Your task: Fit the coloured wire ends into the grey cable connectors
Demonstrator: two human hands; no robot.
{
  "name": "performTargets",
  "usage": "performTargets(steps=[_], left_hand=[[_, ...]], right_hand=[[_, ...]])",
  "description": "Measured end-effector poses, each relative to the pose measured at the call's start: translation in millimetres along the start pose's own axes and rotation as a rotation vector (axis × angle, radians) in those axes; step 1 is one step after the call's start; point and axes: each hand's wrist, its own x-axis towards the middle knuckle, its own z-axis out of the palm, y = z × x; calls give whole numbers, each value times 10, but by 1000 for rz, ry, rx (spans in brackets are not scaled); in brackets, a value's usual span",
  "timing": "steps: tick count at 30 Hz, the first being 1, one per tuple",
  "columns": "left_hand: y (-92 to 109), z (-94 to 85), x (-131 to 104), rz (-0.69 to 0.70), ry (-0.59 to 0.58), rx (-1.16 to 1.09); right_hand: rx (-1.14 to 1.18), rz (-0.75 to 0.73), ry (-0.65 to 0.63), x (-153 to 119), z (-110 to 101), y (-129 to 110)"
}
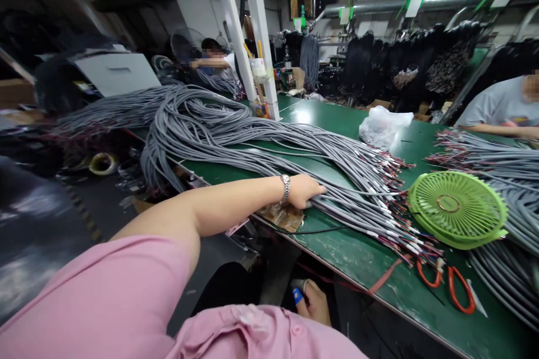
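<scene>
My left hand [302,190], with a metal watch at the wrist, reaches over the near edge of a long bundle of grey cables [252,164]. Its index finger points right along the cables, and the other fingers curl down against them. White-banded ends with thin coloured wires [415,241] fan out at the bundle's right. Low in front of my body is my right hand [315,302], fingers bent together, with a blue covering on one fingertip. Something small and greyish shows at its fingertips, too unclear to name.
A green fan [458,210] and red-handled scissors [461,290] lie on the green table [357,261] at right. Brown wrapping [281,217] sits below my left hand. A plastic bag [384,126], white posts [263,39] and more cables stand farther off. Two people sit beyond.
</scene>
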Motion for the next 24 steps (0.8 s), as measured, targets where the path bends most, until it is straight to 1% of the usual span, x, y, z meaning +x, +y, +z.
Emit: performTargets(steps=[2,5,7,10,14,17,19,20,22,23,24], left_hand=[[26,0,28,22,-13,25],[48,26,71,35,11,21],[49,58,101,-10,27,21],[53,94,146,-60,17,43],[106,64,154,-90,-2,-2],[124,20,120,-102,6,-7],[84,-1,85,-49,15,-26],[49,-9,63,-25,22,-44],[-32,-22,11,-30,71,-72],[-70,-29,-17,-16,91,-84],[-104,-37,-43,-6,105,-92]], right_hand=[[-13,21,-1,-1,-24,-16],[-52,52,-15,-4,-65,-42],[-58,57,-2,-3,-85,-49],[-38,80,8,6,-104,-58],[0,111,25,16,-98,-38],[15,116,15,14,-55,119],[31,108,17,16,-23,299],[32,109,40,19,-15,393],[13,146,46,27,-21,545],[-9,185,64,32,-36,587],[-28,224,39,37,-55,601]])
